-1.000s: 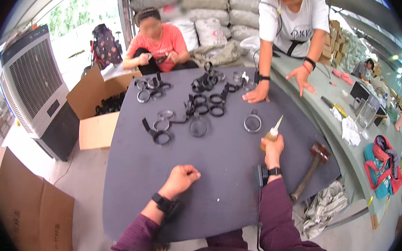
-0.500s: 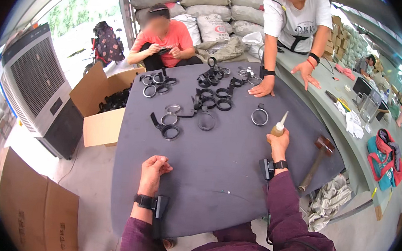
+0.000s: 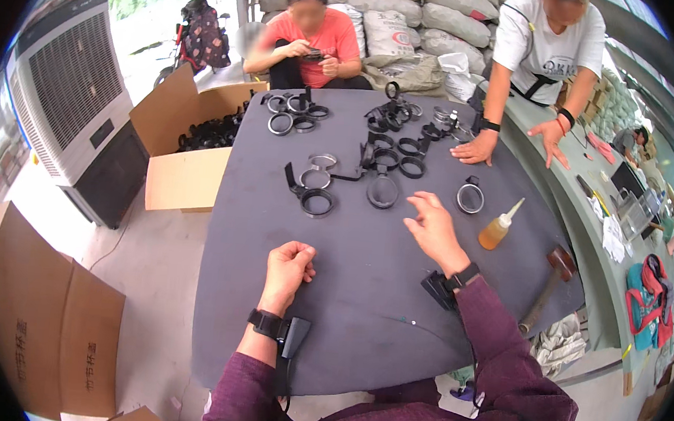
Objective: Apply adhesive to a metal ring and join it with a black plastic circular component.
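My left hand (image 3: 289, 274) hovers over the near left of the dark grey table (image 3: 345, 314), its fingers curled together; whatever they may hold is hidden. Further right, my right hand (image 3: 433, 230) reaches forward with fingers apart and nothing in it. Just beyond its fingertips lies a ring with a thin rim (image 3: 381, 207). To its right stands a squeeze bottle (image 3: 493, 235) of amber liquid with a pointed pale nozzle. A silver-rimmed ring (image 3: 470, 211) with a black clip rests behind the bottle. Left of centre is a black ring with an upright handle (image 3: 317, 214).
More black and silver rings (image 3: 395, 120) lie at the back. A mallet (image 3: 561, 261) rests at the right edge. One co-worker (image 3: 318, 43) sits across the table; another (image 3: 543, 53) leans a hand on it. An open carton (image 3: 189, 179) of black parts stands left, beside an air cooler (image 3: 77, 95).
My right hand has let go of the squeeze bottle, now standing on the table, and moved left toward the rings. The left hand stays curled. The view has shifted.
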`<state>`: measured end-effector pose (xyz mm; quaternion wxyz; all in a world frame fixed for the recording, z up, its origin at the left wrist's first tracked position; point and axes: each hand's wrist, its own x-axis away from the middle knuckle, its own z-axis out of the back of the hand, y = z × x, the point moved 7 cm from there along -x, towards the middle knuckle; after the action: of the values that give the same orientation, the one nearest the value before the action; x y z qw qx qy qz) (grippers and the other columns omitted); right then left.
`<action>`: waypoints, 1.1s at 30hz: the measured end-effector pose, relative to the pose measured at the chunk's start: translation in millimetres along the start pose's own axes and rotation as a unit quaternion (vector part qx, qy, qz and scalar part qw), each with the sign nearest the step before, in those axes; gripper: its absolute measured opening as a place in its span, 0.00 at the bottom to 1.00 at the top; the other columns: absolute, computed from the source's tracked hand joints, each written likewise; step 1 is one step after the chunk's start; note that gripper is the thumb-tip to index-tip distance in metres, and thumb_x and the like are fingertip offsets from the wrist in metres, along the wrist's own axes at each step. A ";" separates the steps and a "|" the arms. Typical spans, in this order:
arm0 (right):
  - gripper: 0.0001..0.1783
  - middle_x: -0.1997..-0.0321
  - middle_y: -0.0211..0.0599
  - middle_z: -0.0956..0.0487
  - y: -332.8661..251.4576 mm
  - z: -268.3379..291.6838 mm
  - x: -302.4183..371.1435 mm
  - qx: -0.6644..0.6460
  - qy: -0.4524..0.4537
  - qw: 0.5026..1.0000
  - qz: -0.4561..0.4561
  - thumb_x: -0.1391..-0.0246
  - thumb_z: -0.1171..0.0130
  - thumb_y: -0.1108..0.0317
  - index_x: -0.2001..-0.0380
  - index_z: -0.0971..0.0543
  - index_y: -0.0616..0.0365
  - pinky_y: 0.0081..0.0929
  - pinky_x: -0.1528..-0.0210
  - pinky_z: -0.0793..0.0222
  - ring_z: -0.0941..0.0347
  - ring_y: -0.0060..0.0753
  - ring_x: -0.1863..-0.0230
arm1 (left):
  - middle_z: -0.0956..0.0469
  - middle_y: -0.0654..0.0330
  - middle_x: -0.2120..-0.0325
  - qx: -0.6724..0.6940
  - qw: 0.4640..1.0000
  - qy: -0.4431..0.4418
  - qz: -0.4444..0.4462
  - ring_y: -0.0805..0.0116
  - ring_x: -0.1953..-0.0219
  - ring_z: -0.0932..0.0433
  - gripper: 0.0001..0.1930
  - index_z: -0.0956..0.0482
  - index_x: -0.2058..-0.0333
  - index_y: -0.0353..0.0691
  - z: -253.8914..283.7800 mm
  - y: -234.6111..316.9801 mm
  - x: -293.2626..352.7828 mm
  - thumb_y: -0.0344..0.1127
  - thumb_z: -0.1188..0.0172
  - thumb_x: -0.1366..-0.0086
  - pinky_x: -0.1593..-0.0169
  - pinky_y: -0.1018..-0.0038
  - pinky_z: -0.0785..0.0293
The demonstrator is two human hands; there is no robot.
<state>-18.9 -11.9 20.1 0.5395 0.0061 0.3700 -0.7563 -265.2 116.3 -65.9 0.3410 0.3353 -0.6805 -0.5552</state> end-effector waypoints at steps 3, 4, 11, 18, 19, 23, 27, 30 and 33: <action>0.20 0.45 0.48 0.29 -2.7 -46.2 -25.2 0.113 -0.020 0.989 0.094 0.53 0.39 0.69 0.54 0.25 0.60 0.37 0.52 0.30 0.26 0.49 0.56 | 0.27 0.64 0.82 -0.001 1.000 0.002 0.005 0.76 0.82 0.27 0.06 0.23 0.72 0.35 2.2 -0.6 2.3 0.30 0.45 0.38 0.78 0.81 0.33; 0.15 0.51 0.48 0.26 -3.4 -54.4 -29.7 0.117 -0.001 0.987 0.113 0.52 0.39 0.68 0.59 0.24 0.59 0.41 0.54 0.31 0.26 0.50 0.58 | 0.27 0.64 0.83 0.001 1.000 0.000 0.003 0.77 0.82 0.28 0.06 0.23 0.72 0.34 1.6 -1.6 2.0 0.30 0.44 0.38 0.79 0.81 0.33; 0.08 0.68 0.44 0.25 -11.1 -33.5 -20.5 0.158 0.009 0.985 0.074 0.50 0.42 0.67 0.70 0.25 0.61 0.41 0.64 0.30 0.26 0.50 0.65 | 0.25 0.63 0.80 -0.014 0.999 0.023 -0.027 0.77 0.80 0.27 0.07 0.22 0.68 0.34 9.0 -0.4 -0.2 0.32 0.43 0.38 0.76 0.80 0.32; 0.08 0.69 0.41 0.27 -115.5 -23.7 60.2 -0.086 -0.277 0.916 0.277 0.51 0.42 0.73 0.67 0.27 0.62 0.34 0.64 0.31 0.28 0.44 0.68 | 0.25 0.56 0.52 -0.143 0.944 -0.011 -0.296 0.66 0.51 0.28 0.20 0.25 0.51 0.35 -0.8 45.4 20.2 0.44 0.52 0.31 0.50 0.72 0.31; 0.08 0.67 0.41 0.26 -116.4 -28.4 64.1 -0.086 -0.320 0.902 0.276 0.51 0.41 0.73 0.67 0.26 0.62 0.34 0.62 0.31 0.28 0.44 0.65 | 0.24 0.55 0.54 -0.155 0.936 -0.073 -0.308 0.67 0.51 0.28 0.20 0.24 0.52 0.34 -9.0 46.8 22.7 0.45 0.52 0.31 0.50 0.72 0.31; 0.10 0.62 0.40 0.24 -106.8 -37.6 56.9 -0.132 -0.407 0.868 0.253 0.51 0.40 0.74 0.64 0.24 0.62 0.31 0.58 0.29 0.26 0.37 0.61 | 0.29 0.65 0.82 -0.191 0.957 -0.181 -0.125 0.78 0.75 0.30 0.17 0.25 0.71 0.33 -22.8 23.5 23.2 0.45 0.45 0.34 0.68 0.77 0.32; 0.16 0.59 0.31 0.22 -83.2 -41.2 13.7 -0.256 -0.331 0.905 0.072 0.53 0.37 0.72 0.58 0.23 0.62 0.26 0.58 0.28 0.27 0.22 0.64 | 0.29 0.59 0.86 -0.174 0.968 -0.025 -0.177 0.72 0.82 0.33 0.15 0.25 0.73 0.33 -7.6 33.6 20.0 0.42 0.37 0.40 0.74 0.72 0.32; 0.20 0.60 0.38 0.20 -64.2 -54.8 -56.1 -0.142 -0.209 0.967 0.029 0.54 0.36 0.70 0.56 0.24 0.66 0.27 0.60 0.27 0.24 0.25 0.63 | 0.26 0.55 0.85 -0.197 0.960 0.069 -0.187 0.65 0.81 0.25 0.16 0.26 0.71 0.34 9.0 30.4 16.6 0.41 0.32 0.47 0.73 0.70 0.30; 0.28 0.58 0.50 0.20 -42.0 -83.1 -129.7 -0.040 -0.133 0.990 0.023 0.59 0.33 0.64 0.54 0.25 0.69 0.31 0.56 0.27 0.22 0.36 0.58 | 0.25 0.54 0.84 -0.244 0.953 0.051 -0.173 0.60 0.80 0.24 0.16 0.26 0.70 0.35 -2.1 26.8 10.0 0.41 0.32 0.47 0.72 0.67 0.29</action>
<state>-31.6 146.4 36.0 0.6009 -0.1078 0.3244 -0.7226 -271.0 111.1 -38.2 0.3453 0.3827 -0.4375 -0.7368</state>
